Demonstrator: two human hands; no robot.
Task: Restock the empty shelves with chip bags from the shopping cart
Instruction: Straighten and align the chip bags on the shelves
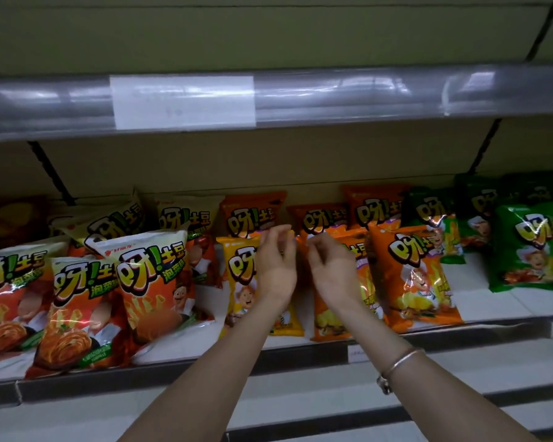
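I am looking at the lower shelf point(508, 309), where chip bags are leaning in a row: pale ones at the left, orange in the middle, green at the right. The yellow bag point(240, 282) and the orange bag point(329, 323) just beside it are standing at the shelf's front, mid-row. I am judging them light, air-puffed and crinkly, with slick foil and brittle contents, so the flat top seam is the place to take hold, never the belly. The left hand point(276, 266) and right hand point(331, 272) are reaching up side by side, backs toward me. The left fingers point(280, 232) are pinching the yellow bag's top corner; the right fingers point(316, 242) are pinching the orange bag's top edge.
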